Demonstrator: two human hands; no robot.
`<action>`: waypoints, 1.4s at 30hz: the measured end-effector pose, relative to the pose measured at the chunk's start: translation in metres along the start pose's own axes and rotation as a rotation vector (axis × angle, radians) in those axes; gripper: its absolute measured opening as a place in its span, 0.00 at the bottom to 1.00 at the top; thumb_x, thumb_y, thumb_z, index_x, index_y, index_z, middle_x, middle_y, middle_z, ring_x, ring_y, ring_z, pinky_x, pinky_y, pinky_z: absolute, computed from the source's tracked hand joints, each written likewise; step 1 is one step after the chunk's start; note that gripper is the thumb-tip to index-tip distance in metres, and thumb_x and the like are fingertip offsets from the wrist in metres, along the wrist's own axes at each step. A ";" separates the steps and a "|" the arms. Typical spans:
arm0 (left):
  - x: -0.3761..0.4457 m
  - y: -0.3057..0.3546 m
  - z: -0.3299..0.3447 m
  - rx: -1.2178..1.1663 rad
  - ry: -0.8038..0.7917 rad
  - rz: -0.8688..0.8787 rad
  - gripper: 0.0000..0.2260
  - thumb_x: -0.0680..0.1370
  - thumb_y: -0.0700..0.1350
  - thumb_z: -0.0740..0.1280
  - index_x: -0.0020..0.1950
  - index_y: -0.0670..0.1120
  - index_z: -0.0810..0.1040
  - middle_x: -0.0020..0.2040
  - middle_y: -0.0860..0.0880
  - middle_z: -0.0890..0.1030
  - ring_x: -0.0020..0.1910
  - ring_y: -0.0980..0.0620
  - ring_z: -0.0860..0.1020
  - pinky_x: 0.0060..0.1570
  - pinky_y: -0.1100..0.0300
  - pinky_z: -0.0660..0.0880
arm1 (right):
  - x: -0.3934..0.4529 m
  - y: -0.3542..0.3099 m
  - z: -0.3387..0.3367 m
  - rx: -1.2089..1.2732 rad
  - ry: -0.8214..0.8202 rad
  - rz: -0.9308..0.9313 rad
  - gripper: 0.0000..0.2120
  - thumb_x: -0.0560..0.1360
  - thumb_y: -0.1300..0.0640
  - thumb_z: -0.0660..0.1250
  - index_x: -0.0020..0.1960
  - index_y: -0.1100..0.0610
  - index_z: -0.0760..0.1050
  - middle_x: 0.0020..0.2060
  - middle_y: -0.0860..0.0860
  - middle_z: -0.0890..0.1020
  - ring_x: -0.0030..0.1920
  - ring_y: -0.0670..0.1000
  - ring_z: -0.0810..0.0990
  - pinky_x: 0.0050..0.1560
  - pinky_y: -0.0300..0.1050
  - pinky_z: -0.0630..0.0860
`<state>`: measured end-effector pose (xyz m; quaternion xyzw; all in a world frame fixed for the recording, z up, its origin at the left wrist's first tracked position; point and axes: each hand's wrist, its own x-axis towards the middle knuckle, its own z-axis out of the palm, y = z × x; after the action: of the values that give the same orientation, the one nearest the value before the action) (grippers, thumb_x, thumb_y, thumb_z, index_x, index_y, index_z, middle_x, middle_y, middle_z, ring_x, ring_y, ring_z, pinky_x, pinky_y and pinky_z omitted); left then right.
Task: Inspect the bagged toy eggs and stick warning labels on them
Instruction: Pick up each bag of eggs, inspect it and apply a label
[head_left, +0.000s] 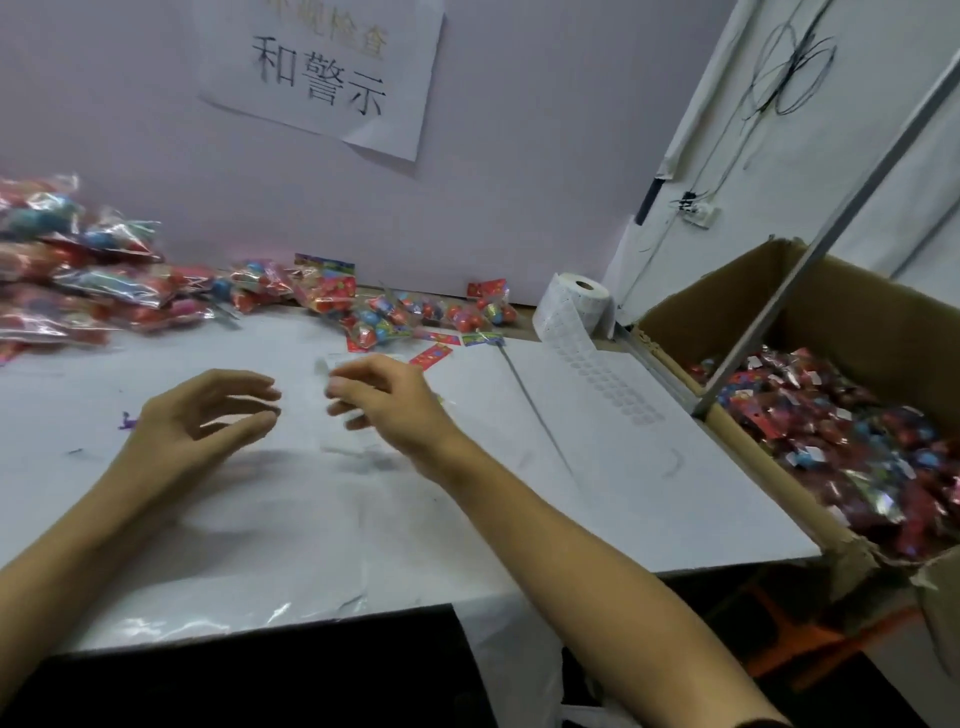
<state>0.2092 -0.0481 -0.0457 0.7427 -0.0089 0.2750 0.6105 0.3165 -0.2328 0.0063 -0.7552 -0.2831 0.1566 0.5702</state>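
Heap of bagged toy eggs (78, 275) at 10 o'clock on the white table (597, 499). Left hand (208, 421) above the table, fingers loosely curved, holding nothing. Right hand (384, 405) just beside it, fingertips pinching a small pale slip, blurred, likely a label (324, 371). Loose bags (384, 312) at 12 o'clock. Label roll (576, 306) at 1 o'clock, strip trailing forward. Cardboard box (727, 291) of bagged eggs at 3 o'clock.

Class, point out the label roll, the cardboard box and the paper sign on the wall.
label roll (576, 306), head view, its outer wrap.
cardboard box (675, 306), head view, its near-left wall.
paper sign (322, 73), head view, its middle.
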 end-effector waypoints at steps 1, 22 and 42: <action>0.003 -0.001 -0.002 0.022 0.045 -0.012 0.13 0.73 0.43 0.76 0.56 0.54 0.83 0.54 0.50 0.86 0.54 0.50 0.85 0.53 0.56 0.83 | 0.012 -0.007 0.021 0.011 -0.049 -0.015 0.08 0.81 0.59 0.67 0.60 0.58 0.77 0.50 0.53 0.82 0.47 0.51 0.84 0.48 0.47 0.81; 0.039 -0.014 -0.039 0.550 0.471 -0.132 0.15 0.77 0.36 0.69 0.63 0.41 0.77 0.65 0.44 0.75 0.61 0.50 0.74 0.61 0.56 0.74 | 0.050 0.035 0.102 0.321 0.025 0.021 0.06 0.79 0.61 0.68 0.46 0.57 0.82 0.35 0.49 0.84 0.37 0.49 0.84 0.36 0.40 0.78; 0.076 -0.032 -0.086 1.182 0.447 -0.359 0.11 0.76 0.49 0.72 0.52 0.43 0.83 0.52 0.44 0.76 0.58 0.40 0.71 0.61 0.45 0.68 | 0.045 0.026 0.085 0.531 0.206 0.079 0.06 0.77 0.64 0.68 0.42 0.60 0.82 0.33 0.51 0.82 0.31 0.47 0.78 0.29 0.37 0.71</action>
<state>0.2508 0.0627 -0.0334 0.8679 0.3947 0.2753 0.1229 0.3113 -0.1450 -0.0401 -0.6020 -0.1432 0.1699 0.7670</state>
